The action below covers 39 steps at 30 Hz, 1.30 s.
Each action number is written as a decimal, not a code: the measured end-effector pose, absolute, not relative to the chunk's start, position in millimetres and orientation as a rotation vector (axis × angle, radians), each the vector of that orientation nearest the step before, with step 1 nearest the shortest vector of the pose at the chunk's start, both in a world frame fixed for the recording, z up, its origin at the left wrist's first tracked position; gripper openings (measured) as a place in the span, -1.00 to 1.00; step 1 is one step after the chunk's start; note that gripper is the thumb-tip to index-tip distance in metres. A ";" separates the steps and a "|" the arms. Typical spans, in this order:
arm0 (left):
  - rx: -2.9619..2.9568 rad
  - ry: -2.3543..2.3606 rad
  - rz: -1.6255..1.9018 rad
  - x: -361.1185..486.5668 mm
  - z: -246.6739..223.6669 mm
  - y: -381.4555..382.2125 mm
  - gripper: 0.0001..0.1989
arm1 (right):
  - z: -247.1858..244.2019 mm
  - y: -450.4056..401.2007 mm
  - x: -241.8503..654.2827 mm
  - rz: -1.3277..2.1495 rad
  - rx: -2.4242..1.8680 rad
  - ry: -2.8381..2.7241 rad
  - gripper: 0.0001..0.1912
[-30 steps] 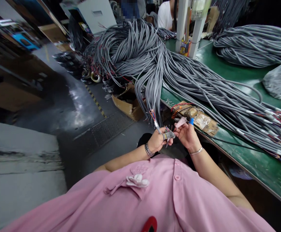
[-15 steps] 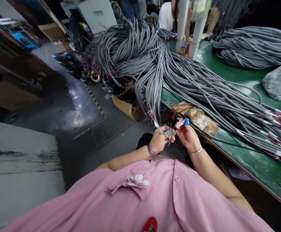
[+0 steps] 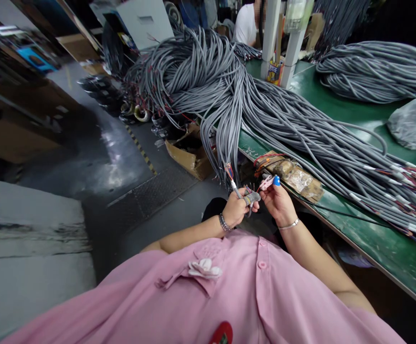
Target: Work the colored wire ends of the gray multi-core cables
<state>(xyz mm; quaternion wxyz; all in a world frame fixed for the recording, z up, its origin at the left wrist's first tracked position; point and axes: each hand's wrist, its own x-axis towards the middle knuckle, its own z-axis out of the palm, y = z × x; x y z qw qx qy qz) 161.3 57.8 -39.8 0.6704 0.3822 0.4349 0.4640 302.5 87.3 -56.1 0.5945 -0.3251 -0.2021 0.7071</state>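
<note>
Before pink shirt (image 3: 229,286), left hand (image 3: 234,210) and right hand (image 3: 278,205) nearly touching

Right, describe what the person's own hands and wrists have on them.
The left hand wears a silver-toned linked metal band at the wrist and a grey, fabric-looking finger cover with a yellowish band. The right hand has a slim silver-toned bracelet at the wrist and a bright blue thumb cap. No sleeves cover the forearms.

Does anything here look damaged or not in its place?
The pale panel at the picture's lower left looks damaged: dark, ragged marks cross its surface. Otherwise, nothing odd stands out; the gray cable in the left hand shows no obvious fault.
</note>
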 end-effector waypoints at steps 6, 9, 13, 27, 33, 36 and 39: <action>0.871 0.997 1.040 164.4 -38.8 59.5 -0.71 | -57.6 88.3 301.9 1.646 -0.732 -0.438 -0.66; 0.869 0.997 1.048 165.2 -37.7 58.9 -0.71 | -56.7 87.1 302.6 1.670 -0.744 -0.410 -0.67; 0.868 0.966 1.062 163.0 -37.0 55.1 -0.71 | -56.4 85.4 305.0 1.713 -0.751 -0.368 -0.61; 0.920 0.998 1.040 145.0 -51.9 42.6 -0.73 | -55.3 61.3 322.4 1.981 -0.761 -0.761 -0.74; 1.002 0.986 0.956 145.6 -54.7 43.5 -0.71 | -41.8 60.4 312.8 1.743 -0.982 -1.008 -0.82; 1.103 0.960 0.836 143.9 -52.2 45.6 -0.71 | -35.8 55.7 308.9 1.695 -0.937 -1.146 -0.82; 1.171 0.946 0.759 142.0 -50.6 47.8 -0.72 | -33.1 51.9 307.2 1.718 -0.896 -1.197 -0.82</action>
